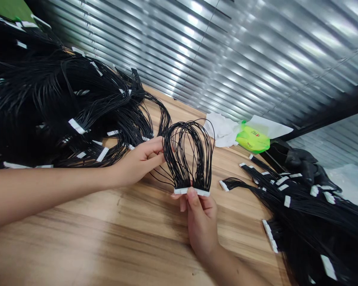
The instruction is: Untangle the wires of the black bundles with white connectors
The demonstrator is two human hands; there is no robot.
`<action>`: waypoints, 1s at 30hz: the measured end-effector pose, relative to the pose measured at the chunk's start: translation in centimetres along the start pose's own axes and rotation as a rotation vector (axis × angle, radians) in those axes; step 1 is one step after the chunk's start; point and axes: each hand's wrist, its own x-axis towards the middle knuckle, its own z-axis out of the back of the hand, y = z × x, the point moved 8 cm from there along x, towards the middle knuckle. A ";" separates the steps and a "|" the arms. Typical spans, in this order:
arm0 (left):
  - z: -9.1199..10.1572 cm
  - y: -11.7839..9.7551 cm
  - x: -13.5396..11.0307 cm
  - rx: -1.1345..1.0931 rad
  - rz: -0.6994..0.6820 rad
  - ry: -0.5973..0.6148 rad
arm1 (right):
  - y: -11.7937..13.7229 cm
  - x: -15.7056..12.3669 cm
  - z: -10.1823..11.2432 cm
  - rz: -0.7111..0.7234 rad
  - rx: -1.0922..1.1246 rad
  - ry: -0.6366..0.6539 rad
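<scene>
My right hand (201,222) pinches a long white connector (204,193), thumb on top and fingers beneath. From that connector many thin black wires rise and bend over in a loop, making up a wire harness (204,159). At the loop's left side, my left hand (143,161) is closed on the black wires with thumb and forefinger; its fingertips are partly hidden behind them. A few wires stray out below the left hand. Whether the harness's other end reaches into the pile behind, I cannot tell.
A large heap of black wire harnesses (47,95) with white connectors fills the left. Another pile (301,222) lies at right. White paper (222,129) and a bright green packet (253,139) sit at the back of the wooden table (116,238), before a ribbed metal wall (179,47).
</scene>
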 end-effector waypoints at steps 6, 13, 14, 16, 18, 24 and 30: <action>-0.1 0.3 0.0 -0.004 0.031 0.002 | 0.1 -0.1 0.2 0.008 -0.008 -0.024; -0.5 1.1 -0.4 0.107 0.118 0.072 | 0.3 0.1 0.9 0.025 -0.033 -0.115; -0.5 1.1 -0.5 0.127 0.125 0.079 | 0.3 0.1 1.0 0.028 -0.037 -0.139; -0.4 0.9 -0.6 0.202 0.125 0.072 | 0.4 0.2 1.4 0.024 -0.048 -0.186; -0.2 0.4 -0.6 0.332 0.092 0.046 | 0.4 0.3 1.7 0.009 -0.071 -0.214; 0.3 -1.8 -0.5 0.568 -0.068 -0.035 | 0.3 0.5 1.8 0.003 -0.108 -0.226; 0.8 -3.4 -0.6 0.671 -0.237 -0.150 | 0.0 0.5 2.1 -0.003 -0.081 -0.229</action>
